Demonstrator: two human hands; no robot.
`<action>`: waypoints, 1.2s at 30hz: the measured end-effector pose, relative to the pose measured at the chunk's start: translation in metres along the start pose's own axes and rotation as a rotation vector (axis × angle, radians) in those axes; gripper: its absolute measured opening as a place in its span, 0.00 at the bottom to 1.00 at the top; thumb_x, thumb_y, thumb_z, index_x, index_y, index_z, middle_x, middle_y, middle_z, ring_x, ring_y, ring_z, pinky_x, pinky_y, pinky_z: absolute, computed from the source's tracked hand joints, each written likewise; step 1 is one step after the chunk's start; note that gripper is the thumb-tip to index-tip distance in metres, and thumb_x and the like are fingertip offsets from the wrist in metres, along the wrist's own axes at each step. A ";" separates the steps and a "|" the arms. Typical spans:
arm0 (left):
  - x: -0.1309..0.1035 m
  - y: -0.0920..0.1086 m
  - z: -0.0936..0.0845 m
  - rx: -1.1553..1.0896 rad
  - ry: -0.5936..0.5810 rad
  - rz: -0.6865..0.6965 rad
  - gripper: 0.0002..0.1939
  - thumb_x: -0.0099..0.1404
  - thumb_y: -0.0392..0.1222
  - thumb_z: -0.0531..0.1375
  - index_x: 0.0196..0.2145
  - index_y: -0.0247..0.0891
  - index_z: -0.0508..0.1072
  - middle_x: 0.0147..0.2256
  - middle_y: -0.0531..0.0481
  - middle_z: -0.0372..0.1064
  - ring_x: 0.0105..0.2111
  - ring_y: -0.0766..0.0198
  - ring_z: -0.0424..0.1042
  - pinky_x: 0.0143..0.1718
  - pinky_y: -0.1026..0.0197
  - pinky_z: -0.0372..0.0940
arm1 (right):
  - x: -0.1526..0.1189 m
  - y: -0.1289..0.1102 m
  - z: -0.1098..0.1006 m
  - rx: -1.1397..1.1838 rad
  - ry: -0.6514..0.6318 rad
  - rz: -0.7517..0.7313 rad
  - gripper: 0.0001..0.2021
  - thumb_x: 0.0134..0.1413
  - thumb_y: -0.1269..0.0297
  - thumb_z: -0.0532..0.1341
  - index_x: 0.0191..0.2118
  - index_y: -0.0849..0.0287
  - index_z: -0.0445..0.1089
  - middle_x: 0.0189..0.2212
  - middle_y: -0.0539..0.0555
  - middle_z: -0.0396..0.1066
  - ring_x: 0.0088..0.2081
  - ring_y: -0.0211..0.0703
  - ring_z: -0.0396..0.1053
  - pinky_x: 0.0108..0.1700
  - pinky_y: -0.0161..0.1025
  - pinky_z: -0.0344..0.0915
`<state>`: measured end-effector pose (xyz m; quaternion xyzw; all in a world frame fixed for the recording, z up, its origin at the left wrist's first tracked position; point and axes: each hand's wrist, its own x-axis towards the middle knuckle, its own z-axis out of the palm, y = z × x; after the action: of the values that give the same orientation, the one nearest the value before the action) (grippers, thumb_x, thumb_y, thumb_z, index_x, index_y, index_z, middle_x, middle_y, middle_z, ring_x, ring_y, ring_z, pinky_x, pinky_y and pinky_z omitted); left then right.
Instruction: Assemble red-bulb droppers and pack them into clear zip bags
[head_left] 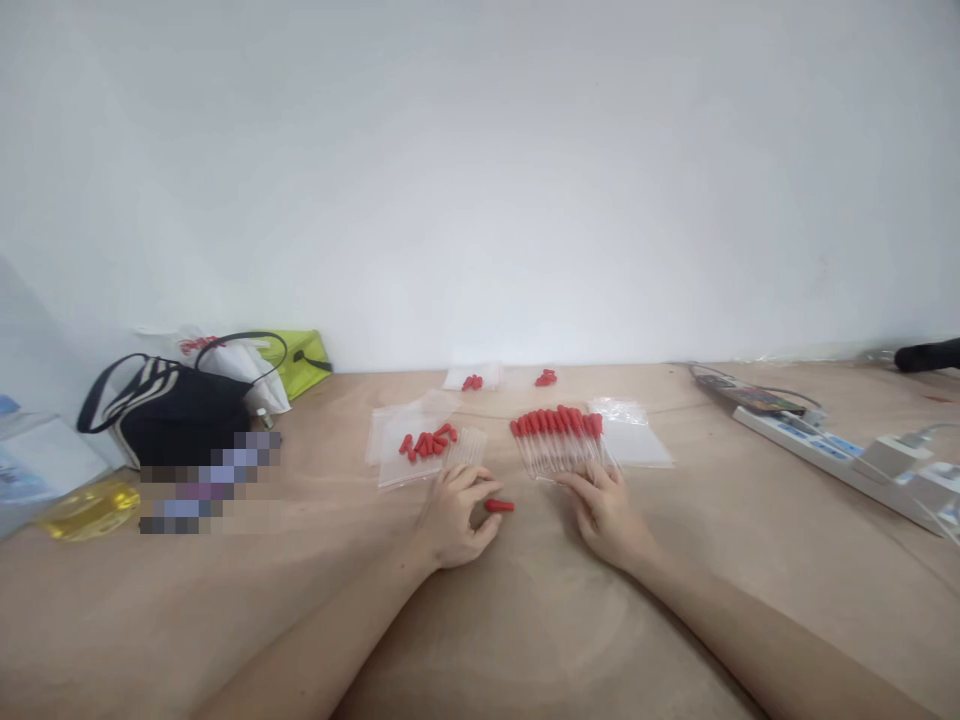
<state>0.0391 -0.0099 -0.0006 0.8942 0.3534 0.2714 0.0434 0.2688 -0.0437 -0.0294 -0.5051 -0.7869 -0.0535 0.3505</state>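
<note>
Left hand [459, 518] curved, loose, thumb and fingers parted about near end of single red bulb [504, 506] on table [487, 625]; right hand [607, 512] at lower ends of red-topped clear tubes [558, 424] lying in row, cannot tell whether pinching any; loose red bulbs [427, 445] on clear bags [396, 468], beyond left hand.

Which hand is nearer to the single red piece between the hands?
Left. The left hand is close beside the single red piece; the right hand is farther off, on its other side, by the red-topped tubes.
</note>
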 end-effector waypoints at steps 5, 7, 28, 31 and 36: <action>0.002 -0.002 0.006 -0.015 0.018 0.005 0.07 0.59 0.42 0.55 0.31 0.42 0.73 0.36 0.48 0.67 0.37 0.59 0.64 0.40 0.55 0.57 | 0.008 -0.012 0.000 0.088 -0.067 -0.002 0.12 0.54 0.71 0.48 0.38 0.57 0.67 0.33 0.54 0.66 0.34 0.39 0.63 0.38 0.40 0.52; 0.003 -0.001 0.006 -0.033 0.030 -0.029 0.07 0.61 0.40 0.54 0.31 0.40 0.72 0.34 0.49 0.68 0.35 0.60 0.64 0.38 0.56 0.57 | 0.009 -0.015 -0.001 0.123 -0.095 -0.010 0.11 0.55 0.71 0.48 0.37 0.57 0.67 0.33 0.54 0.67 0.33 0.39 0.63 0.38 0.40 0.51; 0.001 0.008 0.007 -0.192 -0.040 -0.014 0.09 0.62 0.41 0.53 0.31 0.40 0.72 0.27 0.54 0.71 0.29 0.65 0.66 0.38 0.59 0.52 | 0.011 -0.015 -0.002 0.231 -0.173 -0.125 0.12 0.54 0.71 0.51 0.40 0.54 0.69 0.31 0.51 0.69 0.31 0.36 0.62 0.37 0.39 0.48; 0.001 0.008 0.007 -0.187 -0.029 -0.001 0.09 0.61 0.41 0.53 0.29 0.39 0.72 0.25 0.54 0.70 0.28 0.65 0.66 0.38 0.59 0.52 | 0.010 -0.016 -0.001 0.162 -0.167 -0.157 0.12 0.53 0.71 0.51 0.38 0.55 0.69 0.29 0.52 0.69 0.29 0.36 0.61 0.36 0.39 0.46; 0.000 0.006 0.009 -0.177 0.014 0.011 0.07 0.60 0.41 0.54 0.29 0.39 0.72 0.25 0.54 0.70 0.27 0.66 0.65 0.38 0.58 0.51 | 0.007 -0.020 0.002 0.095 -0.103 -0.171 0.11 0.53 0.72 0.50 0.35 0.57 0.69 0.26 0.51 0.68 0.24 0.35 0.56 0.34 0.38 0.44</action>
<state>0.0474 -0.0135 -0.0068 0.8868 0.3234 0.3082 0.1182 0.2494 -0.0469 -0.0211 -0.4211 -0.8457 -0.0198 0.3271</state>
